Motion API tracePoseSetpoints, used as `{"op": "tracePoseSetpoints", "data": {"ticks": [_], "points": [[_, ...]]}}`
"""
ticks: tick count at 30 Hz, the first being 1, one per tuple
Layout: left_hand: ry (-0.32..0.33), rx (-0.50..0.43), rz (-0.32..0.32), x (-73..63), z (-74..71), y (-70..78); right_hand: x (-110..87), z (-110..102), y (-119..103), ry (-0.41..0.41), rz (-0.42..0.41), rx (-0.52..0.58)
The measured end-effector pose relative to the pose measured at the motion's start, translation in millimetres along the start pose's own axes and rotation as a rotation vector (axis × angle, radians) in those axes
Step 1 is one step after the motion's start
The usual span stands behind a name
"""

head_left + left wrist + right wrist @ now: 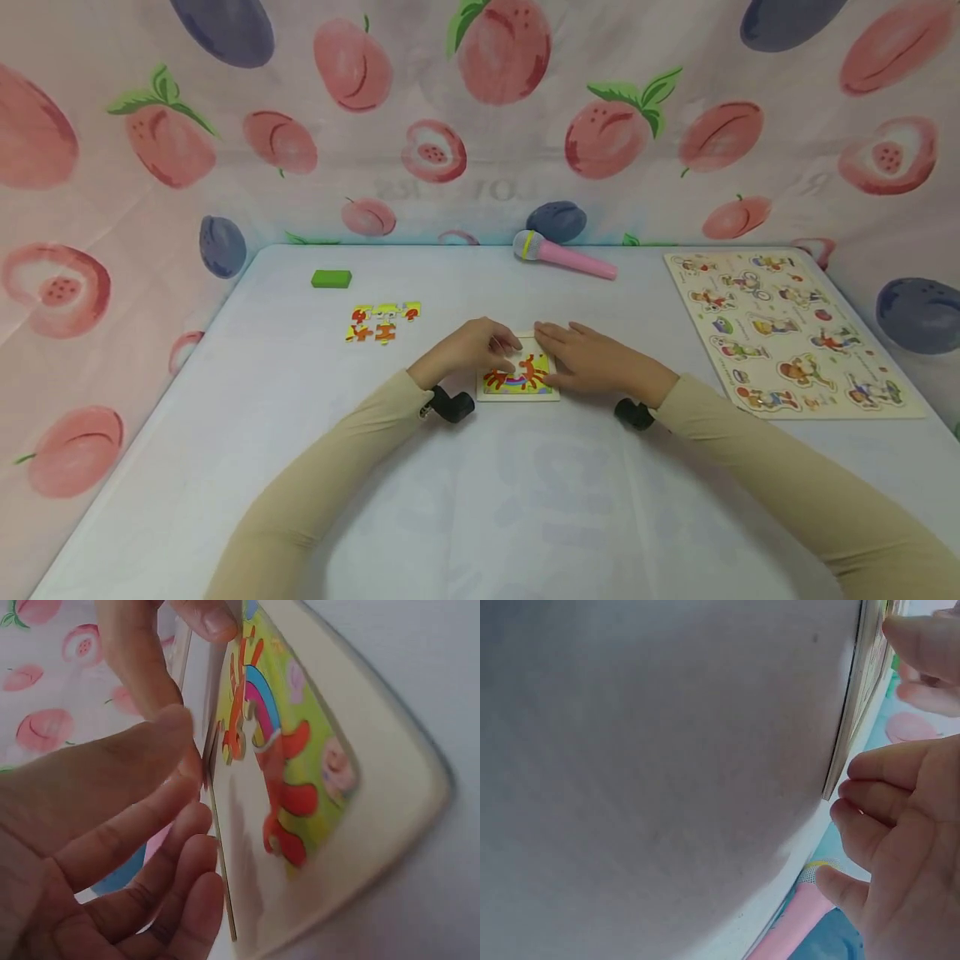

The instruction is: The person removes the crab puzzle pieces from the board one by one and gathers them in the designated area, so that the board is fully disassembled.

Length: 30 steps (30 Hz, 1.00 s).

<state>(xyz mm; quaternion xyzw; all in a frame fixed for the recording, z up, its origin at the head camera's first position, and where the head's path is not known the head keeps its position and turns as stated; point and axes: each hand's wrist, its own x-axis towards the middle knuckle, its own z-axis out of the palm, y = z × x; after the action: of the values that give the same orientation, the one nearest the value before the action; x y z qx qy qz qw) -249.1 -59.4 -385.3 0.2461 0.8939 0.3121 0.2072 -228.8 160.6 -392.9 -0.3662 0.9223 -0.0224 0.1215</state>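
Observation:
A small wooden puzzle tray [517, 397] lies on the table between both hands, with an orange-and-green picture partly filled in along its bottom and right side. My left hand [476, 346] arches over the tray's left side, thumb and fingers loosely bent. In the left wrist view, nothing clearly shows between the fingertips [202, 900] beside the puzzle picture [289, 765]. My right hand [600, 362] rests along the tray's right edge with its fingers stretched out. The right wrist view shows its fingertips [855, 791] right at the tray's edge [844, 742].
Several loose jigsaw pieces [385, 332] lie in two rows at the left, near a green block [331, 279]. A pink toy microphone [573, 260] lies at the back. At the right is a large picture-puzzle board [750, 350]. Peach-print cloth [480, 125] hangs behind the table.

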Motion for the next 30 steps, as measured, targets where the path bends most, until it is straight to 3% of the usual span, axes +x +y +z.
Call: {"op": "tracePoseSetpoints", "data": {"ticks": [5, 12, 22, 30], "points": [[-0.042, 0.013, -0.027, 11.9, 1.1, 3.9, -0.9, -1, 0, -0.024, 0.027, 0.002], [-0.042, 0.004, -0.056, 21.5, 6.0, 2.6, -0.5, 0, 0, -0.033, 0.035, 0.000], [-0.003, 0.039, -0.081, 21.8, 14.5, 4.7, -1.4, 0, 0, -0.034, 0.036, 0.013], [-0.009, 0.053, -0.076, 18.5, 15.4, 8.7, -0.7, 0, 1, -0.032, 0.027, 0.010]]}}
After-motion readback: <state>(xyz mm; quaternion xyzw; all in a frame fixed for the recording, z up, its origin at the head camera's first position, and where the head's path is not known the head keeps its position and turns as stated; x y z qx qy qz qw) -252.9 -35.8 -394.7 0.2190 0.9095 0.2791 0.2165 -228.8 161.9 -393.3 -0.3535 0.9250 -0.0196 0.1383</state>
